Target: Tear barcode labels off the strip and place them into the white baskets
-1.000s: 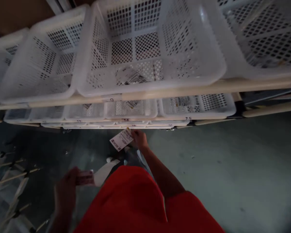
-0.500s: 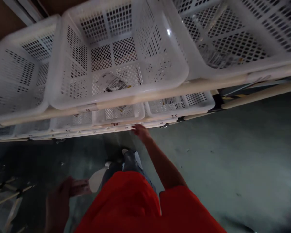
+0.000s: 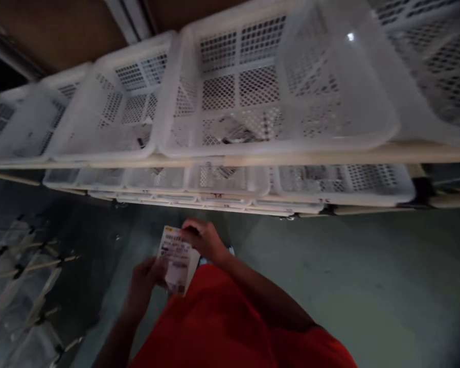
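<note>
In front of my red shirt, a printed paper label [image 3: 176, 258] with a small yellow patch at its top corner is held low in both hands. My left hand [image 3: 142, 281] is closed on its lower left side. The fingers of my right hand [image 3: 205, 239] are closed at its upper right edge. A plain white edge [image 3: 192, 266] shows behind the label; whether it is a second sheet or a backing I cannot tell.
White perforated plastic baskets [image 3: 283, 148] stand in a row on a rack with a pale rail [image 3: 322, 157]. Printed slips [image 3: 239, 134] lie inside one. Lower tiers hold more baskets [image 3: 230, 179] with numbers on their fronts. Another rack with clear plastic [image 3: 23, 276] is at left.
My right hand has come back from the rack's lower tier to the label. My left hand has moved right and raised the label. The view has shifted leftward along the baskets.
</note>
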`<state>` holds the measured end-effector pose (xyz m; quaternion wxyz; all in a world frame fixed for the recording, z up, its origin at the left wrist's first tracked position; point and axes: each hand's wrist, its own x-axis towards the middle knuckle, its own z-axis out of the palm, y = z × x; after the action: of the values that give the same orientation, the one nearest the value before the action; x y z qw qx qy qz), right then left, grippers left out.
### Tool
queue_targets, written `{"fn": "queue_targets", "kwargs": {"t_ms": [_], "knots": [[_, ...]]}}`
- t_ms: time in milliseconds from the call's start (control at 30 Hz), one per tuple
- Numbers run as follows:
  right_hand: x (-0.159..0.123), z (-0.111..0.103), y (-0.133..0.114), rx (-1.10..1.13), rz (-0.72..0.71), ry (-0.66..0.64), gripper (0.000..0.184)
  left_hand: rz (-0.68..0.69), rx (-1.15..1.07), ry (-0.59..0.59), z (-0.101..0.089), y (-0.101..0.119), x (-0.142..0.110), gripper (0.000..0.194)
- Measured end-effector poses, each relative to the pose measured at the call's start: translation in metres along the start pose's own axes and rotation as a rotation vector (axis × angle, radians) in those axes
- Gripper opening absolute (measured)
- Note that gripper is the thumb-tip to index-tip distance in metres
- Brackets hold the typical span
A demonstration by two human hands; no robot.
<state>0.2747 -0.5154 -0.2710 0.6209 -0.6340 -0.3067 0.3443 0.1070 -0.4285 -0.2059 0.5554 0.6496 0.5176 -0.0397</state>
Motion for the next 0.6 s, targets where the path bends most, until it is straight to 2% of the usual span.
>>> {"fn": "queue_targets", "kwargs": {"t_ms": [133, 300, 433, 600], "knots": [[0.032, 0.015, -0.006, -0.007, 0.007, -0.040, 0.015, 0.004, -0.198, -0.033, -0.021, -0.025, -0.006, 0.035], [0.066, 0.061, -0.016, -0.030, 0.029, -0.134, 0.015, -0.030, -0.283, 0.097, -0.061, -0.052, 0.000, 0.031], [0.095, 0.117, -0.022, -0.037, 0.047, -0.240, 0.016, -0.063, -0.371, 0.174, -0.111, -0.072, 0.008, 0.035], [0.128, 0.207, -0.035, -0.028, 0.058, -0.346, 0.017, -0.111, -0.394, 0.231, -0.189, -0.101, 0.016, 0.039]]}}
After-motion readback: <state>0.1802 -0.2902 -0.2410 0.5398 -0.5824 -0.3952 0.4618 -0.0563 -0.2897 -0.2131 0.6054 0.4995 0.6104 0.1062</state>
